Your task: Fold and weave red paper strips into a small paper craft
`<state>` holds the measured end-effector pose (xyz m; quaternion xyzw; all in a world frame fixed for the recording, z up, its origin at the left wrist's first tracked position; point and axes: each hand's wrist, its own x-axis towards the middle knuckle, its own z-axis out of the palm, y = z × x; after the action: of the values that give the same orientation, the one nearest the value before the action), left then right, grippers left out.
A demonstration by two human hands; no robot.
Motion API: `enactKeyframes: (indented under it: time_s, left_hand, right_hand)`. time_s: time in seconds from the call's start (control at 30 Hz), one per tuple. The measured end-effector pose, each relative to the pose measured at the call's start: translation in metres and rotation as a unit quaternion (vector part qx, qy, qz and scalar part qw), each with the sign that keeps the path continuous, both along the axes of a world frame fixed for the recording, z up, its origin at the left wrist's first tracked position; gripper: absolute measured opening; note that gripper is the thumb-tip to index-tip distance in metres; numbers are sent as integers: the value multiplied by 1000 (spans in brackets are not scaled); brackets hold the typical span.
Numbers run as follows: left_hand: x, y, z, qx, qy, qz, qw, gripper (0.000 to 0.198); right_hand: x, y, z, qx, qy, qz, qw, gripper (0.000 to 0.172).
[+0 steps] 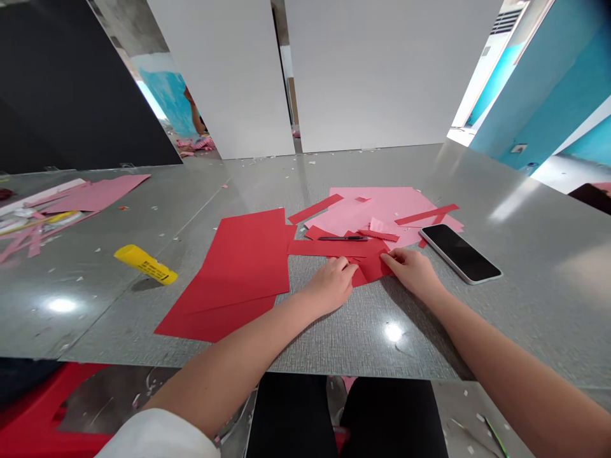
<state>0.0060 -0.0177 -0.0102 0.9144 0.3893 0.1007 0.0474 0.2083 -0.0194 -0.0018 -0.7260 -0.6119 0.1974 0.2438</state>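
A folded piece of red paper [370,270] lies flat near the front of the table, between my two hands. My left hand [333,283] has its fingers curled onto the paper's left edge. On the right edge, my right hand [411,272] pinches the paper between thumb and fingers. Just beyond them are a long red paper strip [317,247] and a dark pen [342,238]. Larger red sheets [251,257] are stacked to the left of my left hand. A phone [461,253] with a dark screen rests to the right of my right hand.
Pink paper [377,202] with red offcuts lies behind the pen. A yellow tube [146,264] stands out at the left. More pink paper [102,194] and strips are at the far left. White panels [382,70] rise along the table's back edge. A red stool [52,407] is below left.
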Motion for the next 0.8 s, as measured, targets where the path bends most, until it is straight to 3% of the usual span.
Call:
enactKeyframes:
  time_s: [0.43, 0.8]
  left_hand:
    - [7, -1, 4, 10, 59, -3, 998, 43]
    - [8, -4, 7, 6, 68, -1, 998, 43]
  right_hand:
    - [0, -11, -6, -4, -150, 18, 988, 30]
    - [2, -15, -7, -5, -168, 29, 985, 31]
